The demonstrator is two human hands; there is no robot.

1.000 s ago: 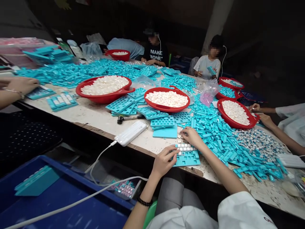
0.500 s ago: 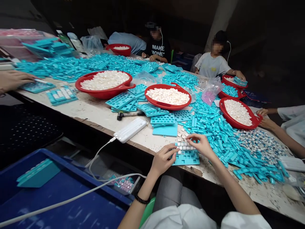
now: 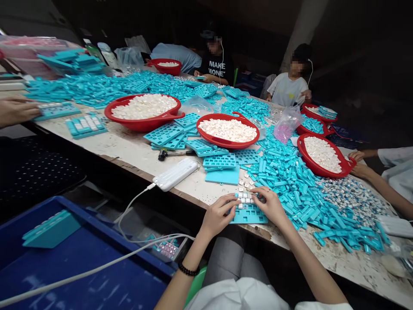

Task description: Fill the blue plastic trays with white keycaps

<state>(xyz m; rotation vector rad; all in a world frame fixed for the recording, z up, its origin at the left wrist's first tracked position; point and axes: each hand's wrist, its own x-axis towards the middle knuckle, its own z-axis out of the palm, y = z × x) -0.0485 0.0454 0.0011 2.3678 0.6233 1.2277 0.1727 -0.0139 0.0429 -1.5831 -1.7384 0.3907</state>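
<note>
A turquoise keyboard panel with square cutouts lies at the table's front edge before me. White keycaps fill rows on its far part. My left hand holds the panel's left side, its fingers curled and their tips beside the nearest keycap. My right hand is at the right end of the rows, thumb and fingertips pinched together on a white keycap there, partly hidden by the fingers. Just beyond the panel lie a few loose white keycaps.
Red bowls of white keycaps, stacked turquoise panels and a heap of turquoise pieces surround the work spot. A hammer and a white power bank lie left. A blue bin stands below. Co-workers sit around the table.
My right hand has moved slightly left and down onto the keycap rows, its fingers now lower over the panel. My left hand stays at the panel's left side.
</note>
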